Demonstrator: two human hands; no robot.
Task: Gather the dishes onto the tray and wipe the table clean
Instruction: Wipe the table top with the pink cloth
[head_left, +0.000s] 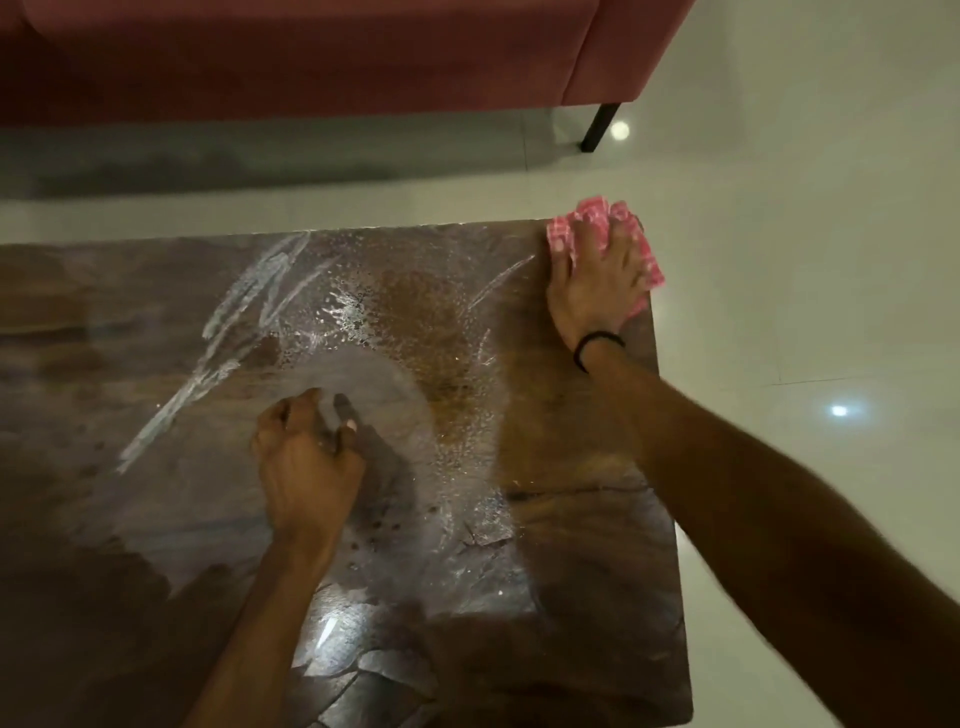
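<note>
A dark wooden table (582, 467) fills the lower view, its top wet with droplets and white smeared streaks (244, 312). My right hand (597, 280) presses flat on a pink and white checked cloth (587, 223) at the table's far right corner. My left hand (306, 457) rests on the middle of the table with its fingers curled; nothing shows in it. No dishes and no tray are in view.
A pink sofa (311, 52) with a black leg (600, 127) stands beyond the table, across a strip of glossy white floor (805, 260). The table's right edge runs close beside my right forearm.
</note>
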